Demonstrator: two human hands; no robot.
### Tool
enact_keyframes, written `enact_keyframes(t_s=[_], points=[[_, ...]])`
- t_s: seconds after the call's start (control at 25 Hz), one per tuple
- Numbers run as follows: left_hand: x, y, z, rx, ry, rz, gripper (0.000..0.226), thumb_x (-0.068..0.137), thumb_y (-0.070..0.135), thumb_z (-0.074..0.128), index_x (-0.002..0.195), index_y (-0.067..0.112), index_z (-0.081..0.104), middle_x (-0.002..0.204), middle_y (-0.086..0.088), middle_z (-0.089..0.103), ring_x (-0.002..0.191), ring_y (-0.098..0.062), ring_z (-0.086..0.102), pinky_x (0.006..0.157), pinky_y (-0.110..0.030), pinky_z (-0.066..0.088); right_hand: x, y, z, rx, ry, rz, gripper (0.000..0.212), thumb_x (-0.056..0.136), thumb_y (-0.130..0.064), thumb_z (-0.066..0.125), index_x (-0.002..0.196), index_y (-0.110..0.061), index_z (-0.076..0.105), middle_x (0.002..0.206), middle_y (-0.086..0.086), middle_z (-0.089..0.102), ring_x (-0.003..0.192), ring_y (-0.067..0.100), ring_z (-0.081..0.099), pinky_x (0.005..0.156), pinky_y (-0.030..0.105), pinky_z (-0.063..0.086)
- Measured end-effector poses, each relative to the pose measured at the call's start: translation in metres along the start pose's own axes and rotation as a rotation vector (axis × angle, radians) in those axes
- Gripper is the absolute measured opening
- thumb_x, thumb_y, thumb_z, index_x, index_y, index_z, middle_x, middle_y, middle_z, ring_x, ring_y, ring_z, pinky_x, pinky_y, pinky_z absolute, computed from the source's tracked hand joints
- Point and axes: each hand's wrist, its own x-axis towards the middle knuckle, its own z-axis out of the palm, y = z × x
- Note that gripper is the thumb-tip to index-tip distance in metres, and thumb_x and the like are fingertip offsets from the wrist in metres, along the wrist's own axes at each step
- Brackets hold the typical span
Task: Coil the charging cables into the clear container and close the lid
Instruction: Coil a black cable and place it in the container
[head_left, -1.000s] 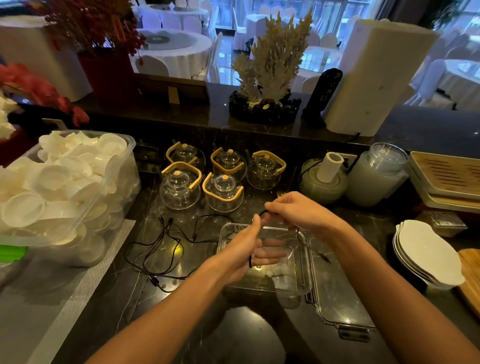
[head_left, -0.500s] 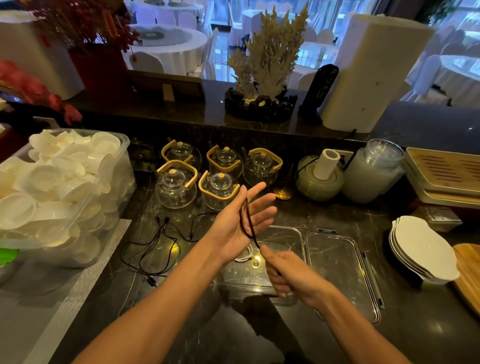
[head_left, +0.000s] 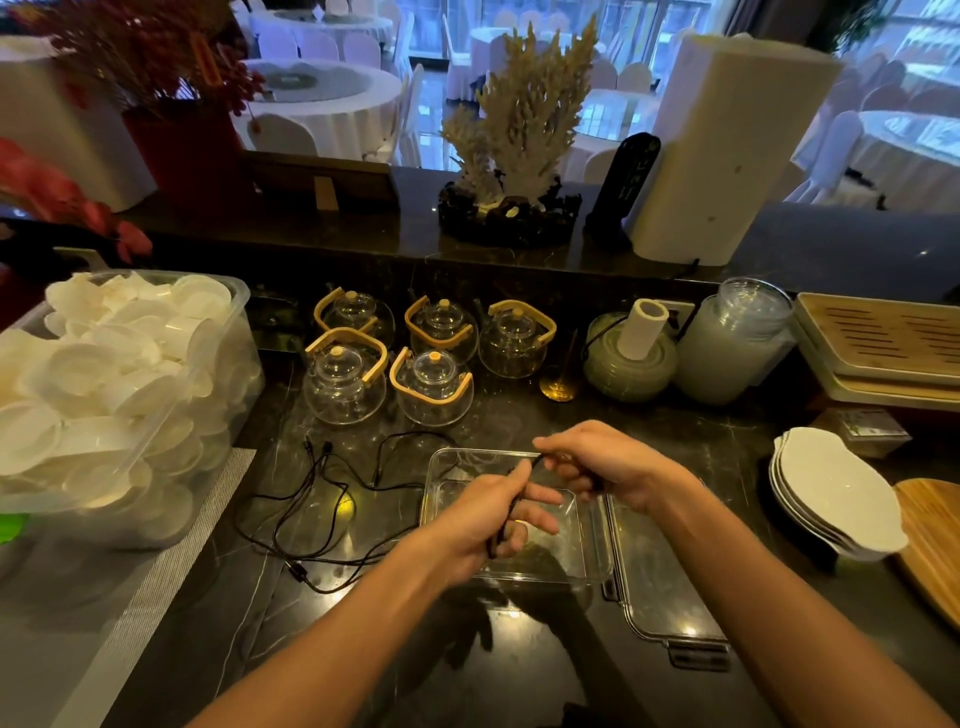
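**Winding a cable over the open box**

Dark polished stone forms the desk (head_left: 519, 649), with a banquet hall of white-clothed tables beyond the glass. At far left a big plastic tub (head_left: 223, 332) brims with white dishes. Just right of it, loose black charging cables (head_left: 311, 499) sprawl on the stone in tangled loops, not yet dealt with. Glass teapots (head_left: 395, 358) cluster behind them.

Next comes the clear container (head_left: 519, 519), open and seemingly empty, though the hands hide much of its floor. The left hand (head_left: 488, 525) hovers over it, fingers (head_left: 535, 506) partly spread as a form, with a black cable (head_left: 501, 530) looped around them. The right hand (head_left: 608, 462), just beyond, pinches the cable's free run between thumb and fingers, likely feeding the next turn. Working directly above the box means the finished coil can simply drop in.

Touching the container's right side lies its lid (head_left: 670, 582), flat and within reach for closing. White plates (head_left: 836, 493) stack at far right.
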Motion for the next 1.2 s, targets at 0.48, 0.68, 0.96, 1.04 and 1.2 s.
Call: enact_keyframes(t_s=[0.48, 0.68, 0.96, 1.04, 1.2], points=[[0.013, 0.019, 0.006, -0.451, 0.18, 0.043, 0.043, 0.107, 0.033, 0.045, 0.095, 0.002, 0.071, 0.074, -0.01, 0.077, 0.065, -0.019, 0.076, 0.054, -0.025, 0.06, -0.051, 0.05, 0.099, -0.382, 0.392, -0.444, 0.021, 0.104, -0.026, 0.052, 0.09, -0.026, 0.068, 0.069, -0.008, 0.064, 0.062, 0.008, 0.06, 0.058, 0.033, 0.05], [0.01, 0.033, 0.001, -0.705, -0.048, 0.069, 0.046, 0.099, 0.032, 0.052, 0.057, 0.014, 0.056, 0.033, 0.01, 0.032, 0.025, -0.004, 0.028, 0.029, -0.018, 0.019, -0.056, 0.054, 0.102, 0.444, 0.207, -0.255, 0.014, 0.102, -0.012, 0.059, 0.095, 0.0, 0.06, 0.06, 0.003, 0.054, 0.042, 0.011, 0.042, 0.04, 0.027, 0.044], [0.002, 0.024, 0.006, -0.823, -0.322, 0.237, 0.057, 0.106, 0.031, 0.045, 0.051, 0.017, 0.046, 0.031, 0.008, 0.032, 0.026, -0.007, 0.025, 0.036, -0.02, 0.016, -0.053, 0.056, 0.096, 1.08, 0.097, -0.142, 0.018, 0.089, -0.018, 0.071, 0.1, -0.004, 0.068, 0.08, 0.006, 0.066, 0.059, 0.009, 0.058, 0.047, 0.021, 0.052], [0.003, 0.019, 0.007, -0.752, -0.236, 0.247, 0.055, 0.104, 0.034, 0.049, 0.052, 0.017, 0.045, 0.032, 0.007, 0.031, 0.028, -0.007, 0.027, 0.038, -0.021, 0.02, -0.05, 0.058, 0.097, 1.098, 0.162, -0.132, 0.018, 0.089, -0.018, 0.072, 0.1, -0.004, 0.069, 0.082, 0.007, 0.069, 0.063, 0.01, 0.063, 0.048, 0.021, 0.053], [0.003, 0.011, 0.009, -0.587, 0.007, 0.214, 0.047, 0.094, 0.043, 0.059, 0.055, 0.016, 0.053, 0.038, 0.004, 0.035, 0.04, -0.011, 0.045, 0.047, -0.023, 0.041, -0.048, 0.06, 0.096, 1.082, 0.273, -0.158, 0.013, 0.095, -0.014, 0.067, 0.102, -0.003, 0.067, 0.079, 0.005, 0.072, 0.063, 0.01, 0.066, 0.048, 0.021, 0.054]])
